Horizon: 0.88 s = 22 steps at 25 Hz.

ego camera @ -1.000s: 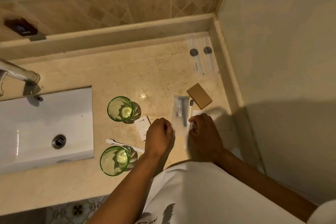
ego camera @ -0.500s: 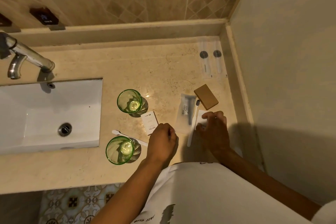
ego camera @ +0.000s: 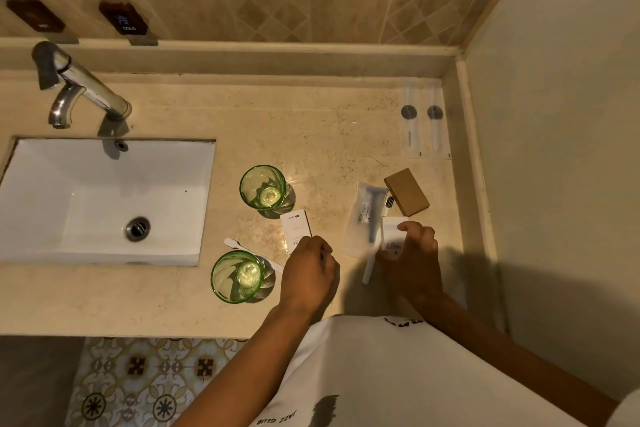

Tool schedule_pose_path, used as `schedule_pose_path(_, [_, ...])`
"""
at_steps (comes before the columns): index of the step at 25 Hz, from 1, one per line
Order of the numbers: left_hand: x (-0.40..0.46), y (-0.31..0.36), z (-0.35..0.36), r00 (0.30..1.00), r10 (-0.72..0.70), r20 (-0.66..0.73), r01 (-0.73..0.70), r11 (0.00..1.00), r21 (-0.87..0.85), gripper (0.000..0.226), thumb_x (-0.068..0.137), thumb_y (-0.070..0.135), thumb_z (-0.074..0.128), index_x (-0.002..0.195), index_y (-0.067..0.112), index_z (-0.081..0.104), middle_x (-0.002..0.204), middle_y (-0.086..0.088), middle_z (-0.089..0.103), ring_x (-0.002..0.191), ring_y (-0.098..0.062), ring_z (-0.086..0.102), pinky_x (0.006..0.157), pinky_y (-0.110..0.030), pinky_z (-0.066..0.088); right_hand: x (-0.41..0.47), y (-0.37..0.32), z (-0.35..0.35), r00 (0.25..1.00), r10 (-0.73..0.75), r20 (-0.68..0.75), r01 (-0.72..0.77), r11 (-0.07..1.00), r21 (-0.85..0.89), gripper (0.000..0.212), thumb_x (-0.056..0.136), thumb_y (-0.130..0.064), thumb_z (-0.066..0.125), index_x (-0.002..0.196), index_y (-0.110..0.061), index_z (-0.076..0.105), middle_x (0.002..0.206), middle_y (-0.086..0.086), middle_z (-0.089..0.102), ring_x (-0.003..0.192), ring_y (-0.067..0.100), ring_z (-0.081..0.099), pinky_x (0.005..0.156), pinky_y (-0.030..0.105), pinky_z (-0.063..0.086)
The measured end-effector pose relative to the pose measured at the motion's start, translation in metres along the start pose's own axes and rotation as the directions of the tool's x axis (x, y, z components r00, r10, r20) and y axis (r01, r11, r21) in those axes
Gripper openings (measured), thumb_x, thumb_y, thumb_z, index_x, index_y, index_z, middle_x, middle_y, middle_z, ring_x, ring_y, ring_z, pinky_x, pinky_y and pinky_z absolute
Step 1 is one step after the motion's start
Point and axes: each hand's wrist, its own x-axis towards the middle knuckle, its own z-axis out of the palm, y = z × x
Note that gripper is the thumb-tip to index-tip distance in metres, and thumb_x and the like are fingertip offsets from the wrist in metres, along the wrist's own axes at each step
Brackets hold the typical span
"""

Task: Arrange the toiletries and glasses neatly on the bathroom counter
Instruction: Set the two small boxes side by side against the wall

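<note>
Two green glasses stand on the beige counter (ego camera: 322, 135), one further back (ego camera: 262, 191) and one nearer (ego camera: 237, 276). A white toothbrush (ego camera: 242, 250) lies between them. My left hand (ego camera: 308, 276) is curled over the near end of a small white box (ego camera: 296, 227). My right hand (ego camera: 412, 263) pinches a white sachet (ego camera: 391, 232) between thumb and fingers. A second toothbrush (ego camera: 372, 260) and a razor packet (ego camera: 365, 218) lie just left of the sachet. A brown box (ego camera: 407, 191) sits behind it.
A white sink (ego camera: 104, 198) with a chrome tap (ego camera: 79, 83) fills the left side. Two sealed packets (ego camera: 420, 125) lie in the back right corner by the wall (ego camera: 554, 149). A raised ledge (ego camera: 242, 59) runs along the back.
My right hand has slid back from the toothbrush onto the white sachet. My left hand has closed over the small white box's near end, and the box has turned slightly.
</note>
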Motion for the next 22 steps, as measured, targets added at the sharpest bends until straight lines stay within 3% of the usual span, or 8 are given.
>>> schedule_pose_path(4, [0.009, 0.015, -0.004, 0.997, -0.073, 0.013, 0.074, 0.977, -0.198, 0.01, 0.094, 0.026, 0.058, 0.095, 0.021, 0.067, 0.089, 0.005, 0.067, 0.081, -0.013, 0.06, 0.071, -0.029, 0.048, 0.007, -0.018, -0.004, 0.989, -0.129, 0.071, 0.122, 0.988, 0.094, 0.071, 0.069, -0.032, 0.086, 0.128, -0.011, 0.053, 0.124, 0.016, 0.056, 0.109, 0.03, 0.058, 0.089, 0.042, 0.057])
schedule_pose_path(6, [0.025, 0.03, -0.009, 0.974, -0.204, 0.104, 0.228, 0.87, -0.437, 0.015, 0.091, 0.036, 0.063, 0.099, 0.025, 0.07, 0.09, 0.005, 0.072, 0.084, -0.014, 0.068, 0.081, -0.035, 0.057, 0.015, -0.035, -0.006, 0.975, -0.206, 0.081, 0.196, 0.973, 0.12, 0.071, 0.068, -0.029, 0.082, 0.129, -0.01, 0.053, 0.122, 0.016, 0.056, 0.11, 0.028, 0.057, 0.088, 0.04, 0.058])
schedule_pose_path(8, [0.048, 0.04, -0.012, 0.945, -0.272, 0.181, 0.326, 0.756, -0.568, 0.021, 0.086, 0.04, 0.067, 0.1, 0.025, 0.072, 0.092, 0.001, 0.075, 0.087, -0.02, 0.073, 0.087, -0.046, 0.06, 0.025, -0.051, -0.007, 0.961, -0.267, 0.07, 0.253, 0.954, 0.16, 0.069, 0.067, -0.025, 0.079, 0.129, -0.009, 0.054, 0.12, 0.013, 0.058, 0.109, 0.025, 0.057, 0.089, 0.04, 0.056])
schedule_pose_path(11, [0.078, 0.057, -0.018, 0.943, -0.292, 0.16, 0.328, 0.727, -0.604, 0.011, 0.087, 0.031, 0.071, 0.09, 0.02, 0.073, 0.078, 0.003, 0.074, 0.078, -0.019, 0.073, 0.086, -0.047, 0.061, 0.047, -0.059, -0.005, 0.963, -0.263, 0.062, 0.246, 0.949, 0.197, 0.071, 0.068, -0.028, 0.08, 0.132, -0.013, 0.052, 0.12, 0.008, 0.058, 0.109, 0.02, 0.055, 0.094, 0.038, 0.054])
schedule_pose_path(15, [0.121, 0.075, -0.025, 0.946, -0.262, 0.19, 0.322, 0.698, -0.639, 0.021, 0.092, 0.021, 0.067, 0.075, 0.01, 0.075, 0.062, -0.003, 0.068, 0.059, -0.016, 0.063, 0.07, -0.035, 0.055, 0.089, -0.066, -0.01, 0.972, -0.217, 0.092, 0.196, 0.962, 0.19, 0.071, 0.075, -0.034, 0.081, 0.136, -0.013, 0.052, 0.125, 0.008, 0.056, 0.112, 0.018, 0.05, 0.09, 0.018, 0.042])
schedule_pose_path(18, [0.167, 0.095, -0.028, 0.93, -0.28, 0.239, 0.366, 0.638, -0.678, 0.017, 0.094, 0.013, 0.064, 0.093, 0.004, 0.079, 0.079, -0.007, 0.076, 0.064, -0.012, 0.071, 0.064, -0.029, 0.06, 0.13, -0.073, -0.021, 0.969, -0.225, 0.104, 0.195, 0.951, 0.241, 0.065, 0.079, -0.028, 0.079, 0.135, -0.007, 0.053, 0.124, 0.011, 0.056, 0.109, 0.023, 0.056, 0.09, 0.03, 0.052])
schedule_pose_path(22, [0.23, 0.115, -0.024, 0.936, -0.15, 0.318, 0.33, 0.69, -0.644, 0.033, 0.092, -0.002, 0.047, 0.11, 0.002, 0.074, 0.091, -0.013, 0.075, 0.066, -0.015, 0.07, 0.06, -0.028, 0.058, 0.185, -0.082, -0.023, 0.984, -0.114, 0.136, 0.057, 0.93, 0.364, 0.059, 0.085, -0.01, 0.075, 0.139, -0.014, 0.052, 0.13, 0.005, 0.051, 0.113, 0.021, 0.06, 0.096, 0.037, 0.056])
